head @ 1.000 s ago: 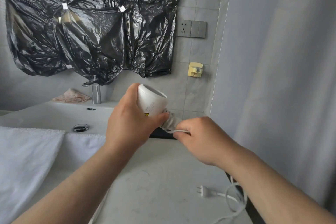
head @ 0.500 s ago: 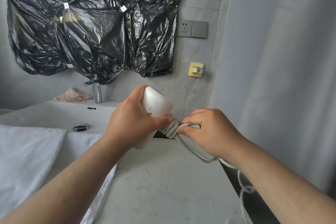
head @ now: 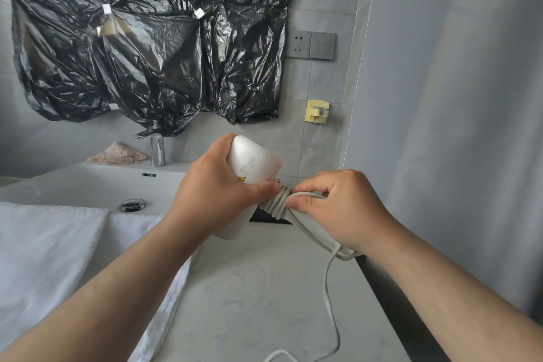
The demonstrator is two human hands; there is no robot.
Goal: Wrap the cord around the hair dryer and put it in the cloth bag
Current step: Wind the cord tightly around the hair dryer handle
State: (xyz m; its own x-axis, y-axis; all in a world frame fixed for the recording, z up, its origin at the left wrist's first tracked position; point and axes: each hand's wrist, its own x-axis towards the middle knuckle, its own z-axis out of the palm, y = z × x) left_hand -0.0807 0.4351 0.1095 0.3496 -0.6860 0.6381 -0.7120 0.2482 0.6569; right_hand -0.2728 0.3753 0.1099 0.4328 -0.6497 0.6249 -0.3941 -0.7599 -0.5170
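Observation:
My left hand point(head: 217, 191) grips the white hair dryer point(head: 249, 163) above the counter, its barrel pointing up and away. Several turns of the grey-white cord point(head: 276, 203) are wound around the dryer's handle just right of my left thumb. My right hand point(head: 338, 209) pinches the cord beside those turns. The loose cord point(head: 327, 288) hangs from under my right hand down to the countertop and runs out of the bottom of the view. No cloth bag is in view.
A pale marble countertop point(head: 264, 303) lies below my hands, with a dark edge on its right. A white towel point(head: 53, 258) covers the left side. Behind it are the white sink point(head: 97, 185), a chrome faucet point(head: 157, 150), a wall socket point(head: 311, 45) and a grey curtain point(head: 455, 126).
The dryer has tipped further over in my left hand. My right hand has carried the cord around the handle, adding turns, and the slack on the counter, plug included, has been drawn up.

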